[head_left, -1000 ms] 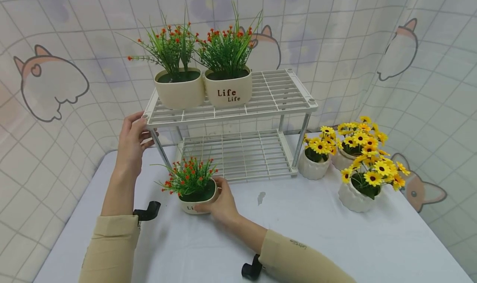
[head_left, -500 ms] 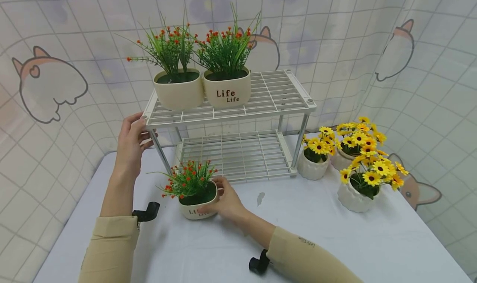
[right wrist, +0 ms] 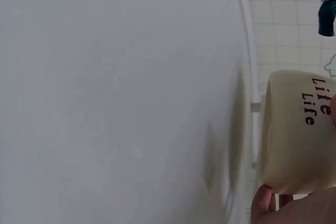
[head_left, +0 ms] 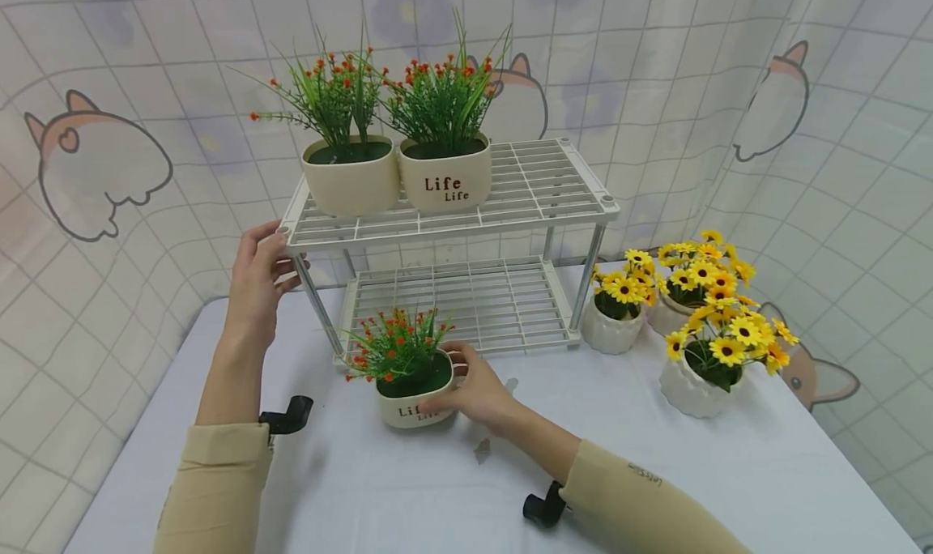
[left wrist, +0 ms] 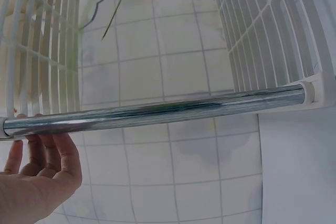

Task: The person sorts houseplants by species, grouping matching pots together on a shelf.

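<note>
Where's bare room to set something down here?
Free: the white wire rack's upper shelf, right of two cream oval planters; its lower shelf's visible part; and the white tablecloth between the beige sleeves. Crowded: right of the rack, three white pots of yellow flowers; in front, the right hand's cream planter.

The white-covered bench (head_left: 408,489) carries a two-tier wire shelf (head_left: 452,232) and, near its right side, a left flowerpot (head_left: 612,329), a rear flowerpot (head_left: 666,315) and a front flowerpot (head_left: 698,388), all white with yellow blooms (head_left: 703,273). On the left part of the upper tier (head_left: 587,173), a plain cream pot (head_left: 351,183) and a lettered cream pot (head_left: 445,177) stand side by side, holding red-flowered greenery (head_left: 440,108).
</note>
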Tool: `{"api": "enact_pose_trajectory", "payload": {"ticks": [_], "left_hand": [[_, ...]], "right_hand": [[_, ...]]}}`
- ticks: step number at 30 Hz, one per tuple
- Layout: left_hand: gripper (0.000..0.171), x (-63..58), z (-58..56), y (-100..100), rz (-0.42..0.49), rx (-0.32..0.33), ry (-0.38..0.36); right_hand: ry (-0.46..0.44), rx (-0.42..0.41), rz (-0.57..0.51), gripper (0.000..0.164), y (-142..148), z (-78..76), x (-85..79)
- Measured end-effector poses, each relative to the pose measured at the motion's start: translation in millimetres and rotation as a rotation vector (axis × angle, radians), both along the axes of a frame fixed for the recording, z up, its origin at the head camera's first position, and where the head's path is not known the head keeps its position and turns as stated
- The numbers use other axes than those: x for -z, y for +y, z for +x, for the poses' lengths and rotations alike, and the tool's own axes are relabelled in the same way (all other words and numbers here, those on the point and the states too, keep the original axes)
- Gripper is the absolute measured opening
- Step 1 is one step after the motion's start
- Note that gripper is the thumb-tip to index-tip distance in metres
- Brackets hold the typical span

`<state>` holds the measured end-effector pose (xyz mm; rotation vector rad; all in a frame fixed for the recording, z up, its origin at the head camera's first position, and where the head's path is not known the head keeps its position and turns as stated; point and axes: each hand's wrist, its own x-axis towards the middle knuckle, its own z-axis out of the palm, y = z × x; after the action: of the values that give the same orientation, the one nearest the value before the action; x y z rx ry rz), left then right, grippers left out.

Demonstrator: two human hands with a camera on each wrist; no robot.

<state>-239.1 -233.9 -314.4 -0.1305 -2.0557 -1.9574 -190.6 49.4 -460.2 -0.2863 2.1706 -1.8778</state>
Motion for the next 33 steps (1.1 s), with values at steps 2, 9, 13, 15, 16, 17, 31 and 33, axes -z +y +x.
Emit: {"api": "enact_pose_trajectory", "payload": {"ticks": [2,9,13,15,16,17,31,33], "left_hand": [[0.045,0.3,-0.3,-1,-0.005,0.002,0.001],[0.044,0.5,-1.0,-1,0.013,0.006,-0.001],[0.045,0.5,-1.7,-2,0.017,0.007,0.004],[0.045,0.7,-2.1,-2,0.01,0.004,0.007],[0.045,0.8,-2.3,-2,0.011,0.005,0.007],[0.045,1.0,-2.4,-2,0.004,0.005,0.008],[0.047,1.2,-1.8,-1,-0.045,-0.011,0.008],[0.047,1.0,-1.5,-2,-0.047,-0.012,0.007]], "right_hand": [[-0.009,-0.006,-0.004,0.089,8,1.4,-5.2],[-0.038,0.003,-0.011,0.093,38,6.7,-29.2],[-0.061,0.01,-0.007,0.094,58,10.9,-48.8],[-0.058,0.002,0.003,0.093,68,13.2,-59.1],[-0.056,-0.004,0.01,0.093,72,14.7,-64.5],[-0.052,-0.009,0.018,0.094,77,16.1,-69.6],[0.092,-0.059,0.066,0.088,120,35.2,-131.2],[0.113,-0.062,0.071,0.085,121,37.1,-138.4]]}}
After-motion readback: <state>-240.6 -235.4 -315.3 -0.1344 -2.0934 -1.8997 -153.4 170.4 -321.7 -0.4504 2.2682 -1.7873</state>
